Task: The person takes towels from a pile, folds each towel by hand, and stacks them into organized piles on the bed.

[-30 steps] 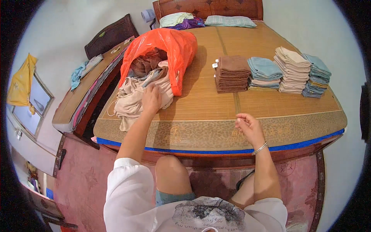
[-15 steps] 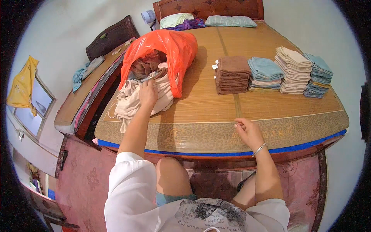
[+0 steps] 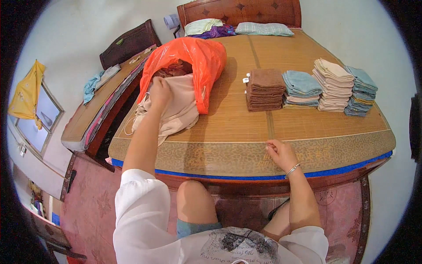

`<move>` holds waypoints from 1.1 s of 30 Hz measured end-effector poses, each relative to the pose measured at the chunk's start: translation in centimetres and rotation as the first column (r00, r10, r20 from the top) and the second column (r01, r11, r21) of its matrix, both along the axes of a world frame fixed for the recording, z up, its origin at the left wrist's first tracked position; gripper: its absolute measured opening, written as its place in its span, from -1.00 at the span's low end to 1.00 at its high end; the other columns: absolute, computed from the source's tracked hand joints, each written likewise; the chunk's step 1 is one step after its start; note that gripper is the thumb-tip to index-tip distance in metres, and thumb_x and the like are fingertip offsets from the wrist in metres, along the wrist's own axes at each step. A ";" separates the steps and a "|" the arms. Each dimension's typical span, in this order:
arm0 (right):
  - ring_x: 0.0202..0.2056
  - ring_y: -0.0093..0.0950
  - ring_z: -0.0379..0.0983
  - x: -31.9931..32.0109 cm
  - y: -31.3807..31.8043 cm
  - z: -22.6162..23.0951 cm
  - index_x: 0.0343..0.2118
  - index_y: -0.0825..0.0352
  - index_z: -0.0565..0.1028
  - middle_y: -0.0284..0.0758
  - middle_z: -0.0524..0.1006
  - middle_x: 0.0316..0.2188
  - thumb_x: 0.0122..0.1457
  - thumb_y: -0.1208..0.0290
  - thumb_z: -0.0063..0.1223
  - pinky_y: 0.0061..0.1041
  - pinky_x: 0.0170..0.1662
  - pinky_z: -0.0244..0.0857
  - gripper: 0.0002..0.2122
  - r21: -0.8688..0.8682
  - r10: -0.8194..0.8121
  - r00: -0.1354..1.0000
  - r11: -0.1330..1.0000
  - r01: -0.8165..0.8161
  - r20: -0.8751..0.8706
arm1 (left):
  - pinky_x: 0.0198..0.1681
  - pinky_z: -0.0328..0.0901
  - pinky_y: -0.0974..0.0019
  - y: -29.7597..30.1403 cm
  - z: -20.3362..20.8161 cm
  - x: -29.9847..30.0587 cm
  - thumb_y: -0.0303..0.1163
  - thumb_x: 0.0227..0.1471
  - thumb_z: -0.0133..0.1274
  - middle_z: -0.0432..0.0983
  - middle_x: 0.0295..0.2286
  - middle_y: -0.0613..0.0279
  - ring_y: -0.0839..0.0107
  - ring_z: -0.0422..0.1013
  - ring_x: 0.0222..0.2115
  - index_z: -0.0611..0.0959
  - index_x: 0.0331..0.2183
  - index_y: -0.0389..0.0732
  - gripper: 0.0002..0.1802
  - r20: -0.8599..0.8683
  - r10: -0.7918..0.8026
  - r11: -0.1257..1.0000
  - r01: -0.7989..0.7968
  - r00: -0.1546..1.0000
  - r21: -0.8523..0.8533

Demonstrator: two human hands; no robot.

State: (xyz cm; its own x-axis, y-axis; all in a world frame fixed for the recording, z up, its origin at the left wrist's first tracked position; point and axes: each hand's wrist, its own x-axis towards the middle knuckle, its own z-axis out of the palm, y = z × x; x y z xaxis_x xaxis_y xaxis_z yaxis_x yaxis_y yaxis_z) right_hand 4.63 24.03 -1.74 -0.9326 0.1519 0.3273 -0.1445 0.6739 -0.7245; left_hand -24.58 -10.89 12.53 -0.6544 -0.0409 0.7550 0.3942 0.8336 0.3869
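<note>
My left hand (image 3: 161, 91) is closed on a beige cloth (image 3: 179, 94) at the mouth of a red plastic bag (image 3: 187, 48). The cloth spills out of the bag onto the mat, and darker brown cloths (image 3: 173, 70) show inside. Over the bed's front edge, my right hand (image 3: 282, 155) hovers with its fingers curled in and nothing visible in them. Folded cloths stand in a row to the right: a brown stack (image 3: 264, 90), a blue-topped stack (image 3: 302, 89), a tall cream stack (image 3: 333, 86) and a blue-grey stack (image 3: 361, 91).
A woven mat (image 3: 233, 119) covers the bed, which has a wooden headboard (image 3: 246, 12) and a checked pillow (image 3: 264, 29) at the far end. On the left, a narrower bed (image 3: 94, 110) holds a light blue garment (image 3: 91, 84). A small fan (image 3: 171, 20) stands between the beds.
My left hand has moved slightly up and left, drawing the beige cloth flatter across the bag's mouth. My right hand stays nearly in place.
</note>
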 end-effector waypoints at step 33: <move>-0.16 -0.28 0.37 2.2 -5.8 0.4 -0.14 0.19 0.41 -0.29 0.44 -0.23 -0.03 0.22 0.11 -0.33 -0.15 0.29 -0.64 0.380 0.096 0.993 0.918 -0.112 0.062 | -0.44 0.35 0.24 11.7 -13.2 28.5 -0.37 0.00 0.02 0.49 -0.47 0.10 0.16 0.46 -0.49 0.50 -0.33 -0.17 -0.86 0.525 -0.764 0.435 0.900 0.375 -0.011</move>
State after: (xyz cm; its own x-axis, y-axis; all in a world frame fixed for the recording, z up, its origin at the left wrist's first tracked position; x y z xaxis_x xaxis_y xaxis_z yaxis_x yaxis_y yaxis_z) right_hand 6.80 18.21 -1.36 -0.9504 -0.0754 0.3018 -0.2040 0.8835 -0.4217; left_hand 3.96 0.82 -0.66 -0.4488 0.8421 0.2989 0.8131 0.2461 0.5275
